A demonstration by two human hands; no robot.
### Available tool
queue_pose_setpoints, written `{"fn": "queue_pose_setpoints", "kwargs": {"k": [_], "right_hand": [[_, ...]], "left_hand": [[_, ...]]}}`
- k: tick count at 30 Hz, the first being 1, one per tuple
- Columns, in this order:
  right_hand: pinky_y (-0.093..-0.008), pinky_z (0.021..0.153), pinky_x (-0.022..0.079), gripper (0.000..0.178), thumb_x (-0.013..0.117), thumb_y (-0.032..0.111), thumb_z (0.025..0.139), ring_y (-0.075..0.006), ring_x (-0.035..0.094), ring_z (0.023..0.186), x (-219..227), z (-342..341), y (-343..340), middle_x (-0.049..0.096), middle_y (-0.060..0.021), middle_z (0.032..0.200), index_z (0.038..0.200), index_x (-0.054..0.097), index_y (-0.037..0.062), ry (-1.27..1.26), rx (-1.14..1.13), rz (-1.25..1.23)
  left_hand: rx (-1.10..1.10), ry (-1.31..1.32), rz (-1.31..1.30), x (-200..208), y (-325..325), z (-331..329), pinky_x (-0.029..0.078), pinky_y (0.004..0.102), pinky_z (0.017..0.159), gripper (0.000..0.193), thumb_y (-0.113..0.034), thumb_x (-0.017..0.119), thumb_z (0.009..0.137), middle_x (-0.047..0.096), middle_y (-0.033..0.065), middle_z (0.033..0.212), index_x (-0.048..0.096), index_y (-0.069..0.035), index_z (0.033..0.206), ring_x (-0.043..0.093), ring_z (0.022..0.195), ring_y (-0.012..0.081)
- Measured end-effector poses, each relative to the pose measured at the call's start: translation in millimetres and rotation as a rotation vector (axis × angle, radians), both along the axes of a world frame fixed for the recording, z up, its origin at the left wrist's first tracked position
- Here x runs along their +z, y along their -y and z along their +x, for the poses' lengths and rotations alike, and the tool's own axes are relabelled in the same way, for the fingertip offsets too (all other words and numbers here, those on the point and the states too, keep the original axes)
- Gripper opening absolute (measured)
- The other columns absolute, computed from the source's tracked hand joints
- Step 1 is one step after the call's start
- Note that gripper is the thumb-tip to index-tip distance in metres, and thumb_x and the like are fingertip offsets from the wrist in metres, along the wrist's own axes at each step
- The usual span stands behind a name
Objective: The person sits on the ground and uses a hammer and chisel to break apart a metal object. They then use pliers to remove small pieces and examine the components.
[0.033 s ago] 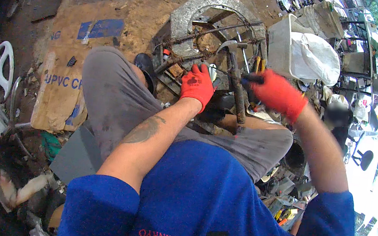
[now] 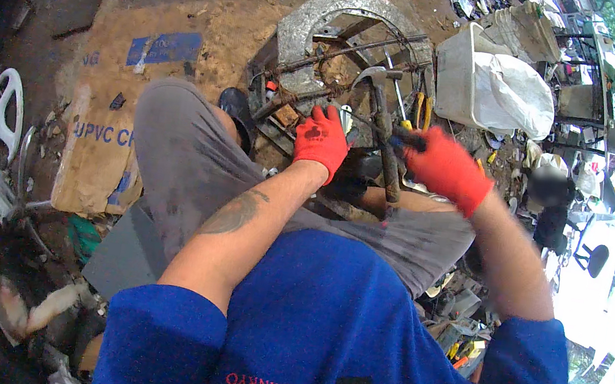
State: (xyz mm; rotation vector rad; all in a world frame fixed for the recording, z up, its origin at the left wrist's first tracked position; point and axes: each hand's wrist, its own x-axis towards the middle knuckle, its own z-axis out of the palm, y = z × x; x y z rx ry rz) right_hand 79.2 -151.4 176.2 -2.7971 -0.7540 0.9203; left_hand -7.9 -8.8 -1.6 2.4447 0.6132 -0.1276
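My left hand (image 2: 322, 138), in a red glove, rests closed at the near side of a rusty metal frame (image 2: 298, 43). A small pale metal piece (image 2: 345, 118) shows beside its fingertips; what the fingers grip is hidden. In my right hand (image 2: 447, 165), also red-gloved and slightly blurred, is a dark-handled screwdriver (image 2: 408, 138), its thin shaft pointing left toward my left hand. Between the hands lies a worn hammer (image 2: 386, 152), its head on the frame and its handle toward my lap. Yellow-handled pliers (image 2: 423, 112) and another screwdriver (image 2: 405, 124) lie just beyond.
A white plastic bin (image 2: 457, 71) holding a white sack (image 2: 513, 95) stands at the far right. Flattened cardboard (image 2: 98, 153) covers the ground on the left, near a white spoked wheel (image 2: 5, 117). Mixed scrap (image 2: 465, 307) is piled by my right knee.
My right hand has moved slightly left and nearer to me, bringing the screwdriver closer to my left hand. The left hand stays in place.
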Motion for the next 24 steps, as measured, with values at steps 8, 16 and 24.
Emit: {"fn": "queue_pose_setpoints", "kwargs": {"k": [8, 16, 24], "right_hand": [[-0.0491, 0.074, 0.054, 0.041, 0.062, 0.027, 0.089, -0.0401, 0.067, 0.083, -24.3, -105.1, -8.1, 0.069, -0.0216, 0.088, 0.122, 0.061, 0.0018, 0.259, -0.074, -0.043], [-0.0496, 0.079, 0.055, 0.038, 0.058, 0.030, 0.090, -0.0407, 0.068, 0.087, -35.8, -97.7, -5.4, 0.069, -0.0232, 0.090, 0.116, 0.061, 0.0025, 0.312, -0.095, 0.049], [-0.0471, 0.085, 0.054, 0.038, 0.056, 0.031, 0.090, -0.0394, 0.068, 0.095, 22.7, 27.0, -55.0, 0.069, -0.0251, 0.100, 0.103, 0.067, -0.0033, 0.038, 0.336, -0.265]], "left_hand": [[-0.024, -0.071, 0.019, 6.3, 2.6, 1.8, 0.052, 0.0455, 0.088, 0.060, -0.035, 0.079, 0.079, 0.055, 0.0218, 0.122, 0.048, -0.002, 0.119, 0.062, 0.108, 0.0372], [-0.042, -0.037, 0.070, 1.4, 3.4, 3.2, 0.053, 0.0436, 0.085, 0.062, -0.036, 0.081, 0.077, 0.055, 0.0220, 0.118, 0.047, -0.002, 0.116, 0.064, 0.103, 0.0362], [-0.042, -0.017, 0.038, 1.2, 5.3, 7.5, 0.053, 0.0464, 0.086, 0.069, -0.039, 0.081, 0.077, 0.054, 0.0246, 0.122, 0.045, 0.000, 0.122, 0.064, 0.104, 0.0391]]}}
